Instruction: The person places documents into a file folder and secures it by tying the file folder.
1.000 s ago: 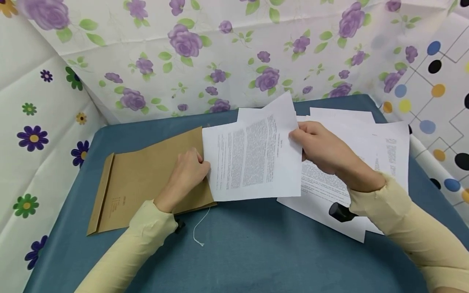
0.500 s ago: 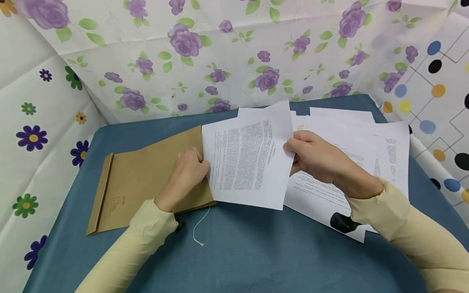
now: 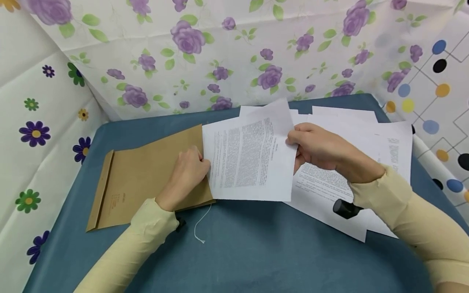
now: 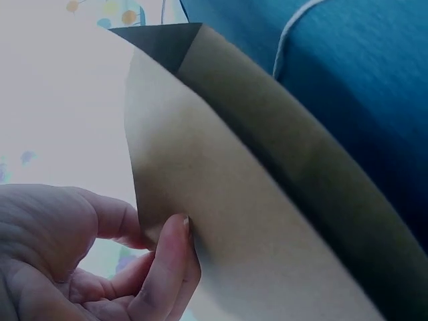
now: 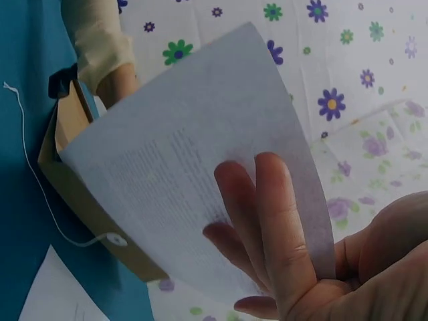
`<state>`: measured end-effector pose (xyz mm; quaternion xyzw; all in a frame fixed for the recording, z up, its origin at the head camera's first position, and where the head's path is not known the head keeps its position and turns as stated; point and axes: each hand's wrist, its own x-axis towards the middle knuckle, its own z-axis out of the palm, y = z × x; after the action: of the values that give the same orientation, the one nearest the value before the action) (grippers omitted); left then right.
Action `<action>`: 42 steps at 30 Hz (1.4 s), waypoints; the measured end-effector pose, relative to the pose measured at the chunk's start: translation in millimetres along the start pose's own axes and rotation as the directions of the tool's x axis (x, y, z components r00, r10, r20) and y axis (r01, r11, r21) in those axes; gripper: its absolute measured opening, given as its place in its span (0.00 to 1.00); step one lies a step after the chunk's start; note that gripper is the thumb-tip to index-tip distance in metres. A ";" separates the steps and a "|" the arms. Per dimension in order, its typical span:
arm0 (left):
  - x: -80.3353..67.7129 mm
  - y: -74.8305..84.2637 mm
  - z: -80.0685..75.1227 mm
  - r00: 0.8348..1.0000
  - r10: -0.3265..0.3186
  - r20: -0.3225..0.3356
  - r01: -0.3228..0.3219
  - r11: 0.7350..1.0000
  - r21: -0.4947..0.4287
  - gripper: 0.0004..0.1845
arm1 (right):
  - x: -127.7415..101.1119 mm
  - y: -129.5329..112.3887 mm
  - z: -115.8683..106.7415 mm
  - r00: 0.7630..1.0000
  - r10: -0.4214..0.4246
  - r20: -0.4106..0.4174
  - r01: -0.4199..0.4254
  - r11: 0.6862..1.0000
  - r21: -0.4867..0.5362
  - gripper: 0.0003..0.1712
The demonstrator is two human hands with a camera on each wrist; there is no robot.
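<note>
My left hand [image 3: 186, 173] pinches the open edge of a brown paper envelope [image 3: 146, 175], which lies flat on the left. Its mouth faces right and gapes in the left wrist view, where thumb and fingers of the left hand [image 4: 134, 261] grip the upper layer. Between thumb and fingers my right hand [image 3: 318, 146] holds the right edge of a printed sheet [image 3: 249, 158]. That sheet is slightly bent and raised, its left edge at the envelope's mouth. Whether that edge sits inside is hidden. In the right wrist view, fingers [image 5: 277, 214] lie against the sheet's underside.
Several printed papers [image 3: 326, 203] overlap on the right of the blue-covered table [image 3: 234, 252]. A white string [image 3: 199, 228] hangs from the envelope onto the cloth. Black wrist cameras, one of them the right camera [image 3: 346, 208], sit under the sleeves. Patterned sheets [image 3: 154, 61] enclose the back and sides.
With my right hand, the sheet shifted left and tilted downward, then came partly back right and levelled. My left hand keeps its hold on the envelope's edge.
</note>
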<state>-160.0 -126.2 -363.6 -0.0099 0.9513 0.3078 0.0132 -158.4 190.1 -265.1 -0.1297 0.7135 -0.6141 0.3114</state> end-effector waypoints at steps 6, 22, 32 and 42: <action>-1.9 0.9 2.2 1.000 0.006 0.004 -0.006 1.000 0.017 0.07 | 7.3 -3.9 -9.1 0.999 0.032 0.009 -0.032 0.999 -0.043 0.25; -11.3 7.0 3.4 1.000 0.025 -0.005 -0.025 1.000 0.015 0.04 | 78.1 47.5 -2.3 0.994 0.037 0.099 -0.038 0.999 0.006 0.21; -12.7 9.0 2.2 1.000 0.015 -0.002 -0.015 1.000 0.012 0.03 | 82.2 41.9 6.8 1.000 -0.003 0.001 0.003 0.989 -0.147 0.13; -14.4 8.8 1.7 1.000 0.007 0.003 -0.007 1.000 -0.010 0.02 | 79.8 42.5 27.1 0.984 -0.148 -0.101 0.107 0.937 -0.333 0.10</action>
<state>-145.8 -117.9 -359.4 -0.0062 0.9498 0.3125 0.0134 -195.3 132.3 -329.9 -0.1871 0.8134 -0.5132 0.2000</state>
